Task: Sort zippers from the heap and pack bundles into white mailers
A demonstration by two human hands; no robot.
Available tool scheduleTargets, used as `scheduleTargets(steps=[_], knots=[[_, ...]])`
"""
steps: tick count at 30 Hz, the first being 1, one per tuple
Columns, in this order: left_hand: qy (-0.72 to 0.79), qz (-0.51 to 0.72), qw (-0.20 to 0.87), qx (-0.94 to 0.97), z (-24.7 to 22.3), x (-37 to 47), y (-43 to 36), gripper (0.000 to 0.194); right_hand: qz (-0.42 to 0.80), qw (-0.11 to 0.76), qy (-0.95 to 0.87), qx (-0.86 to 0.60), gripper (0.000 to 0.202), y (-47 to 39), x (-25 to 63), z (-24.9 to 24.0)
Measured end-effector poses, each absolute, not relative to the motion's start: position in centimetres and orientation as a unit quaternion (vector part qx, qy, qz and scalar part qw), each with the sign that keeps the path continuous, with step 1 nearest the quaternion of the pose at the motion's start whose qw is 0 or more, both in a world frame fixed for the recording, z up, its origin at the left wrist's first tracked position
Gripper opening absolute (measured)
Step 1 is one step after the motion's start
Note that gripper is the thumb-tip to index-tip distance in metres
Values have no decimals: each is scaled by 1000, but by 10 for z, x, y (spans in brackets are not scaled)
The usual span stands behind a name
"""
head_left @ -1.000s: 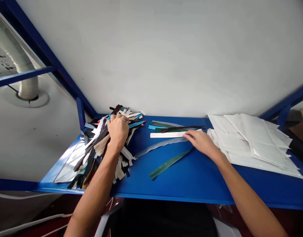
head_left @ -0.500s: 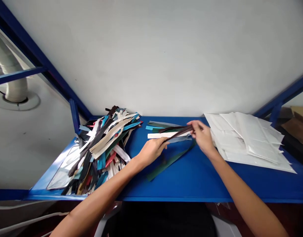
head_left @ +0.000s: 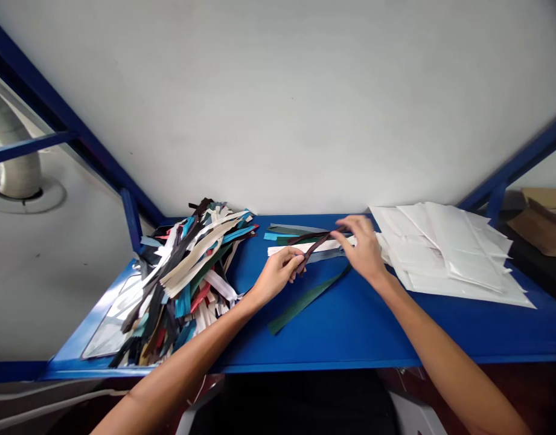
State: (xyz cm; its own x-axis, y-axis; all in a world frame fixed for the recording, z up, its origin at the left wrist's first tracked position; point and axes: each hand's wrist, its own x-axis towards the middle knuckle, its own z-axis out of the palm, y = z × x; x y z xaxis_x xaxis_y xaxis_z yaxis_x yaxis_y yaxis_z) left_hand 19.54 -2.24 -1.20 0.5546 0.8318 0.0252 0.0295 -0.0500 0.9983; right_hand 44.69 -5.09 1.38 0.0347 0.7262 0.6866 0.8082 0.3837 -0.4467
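Near the middle of the blue table, my left hand (head_left: 280, 272) pinches one end of a dark brown zipper strip (head_left: 317, 243). The strip runs up and right to my right hand (head_left: 360, 244), whose thumb and fingertips meet near its far part; that hand is slightly blurred. Beneath and behind lie several strips: a white one (head_left: 278, 249), a light blue one (head_left: 272, 236) and a grey-blue one (head_left: 325, 255). A dark green strip (head_left: 305, 303) lies slanting in front of my hands.
A large heap of mixed-colour zipper strips (head_left: 187, 266) covers the table's left side. White plastic bags (head_left: 454, 254) are stacked on the right. A white wall (head_left: 278, 109) stands behind the blue table (head_left: 341, 338), with blue frame bars at both sides.
The brown strip has gone from nearly straight to more slack and bent. My right hand has shifted slightly left and its fingers are more spread. The view has shifted a little.
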Motion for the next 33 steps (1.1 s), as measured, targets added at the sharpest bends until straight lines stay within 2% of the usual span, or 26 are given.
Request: scheduleTargets(steps=[1,4,8,13,18,23,29,33], knots=[[332,335,604,642,-13,196,-22,52,-13,427,-744,-513,19,-55,436,15],[331,334,615,633,-14,197,-22,57,77,364,-819,-436,15,-66,411,12],[358,346,631,595,-14,199,-22,65,108,358,-818,-437,19,-69,399,2],[371,354,634,578,-13,199,-22,61,52,329,-828,-451,18,-70,397,-2],[402,356,615,578,-19,198,-20,60,-91,245,-844,-469,7,-78,382,1],[413,367,587,592,-24,198,-20,52,-226,178,-842,-456,13,-83,372,-1],[418,361,482,680,-16,196,-28,33,-181,205,-836,-477,19,-81,376,-1],[412,354,471,696,-15,194,-29,28,-120,211,-847,-472,22,-80,380,-1]])
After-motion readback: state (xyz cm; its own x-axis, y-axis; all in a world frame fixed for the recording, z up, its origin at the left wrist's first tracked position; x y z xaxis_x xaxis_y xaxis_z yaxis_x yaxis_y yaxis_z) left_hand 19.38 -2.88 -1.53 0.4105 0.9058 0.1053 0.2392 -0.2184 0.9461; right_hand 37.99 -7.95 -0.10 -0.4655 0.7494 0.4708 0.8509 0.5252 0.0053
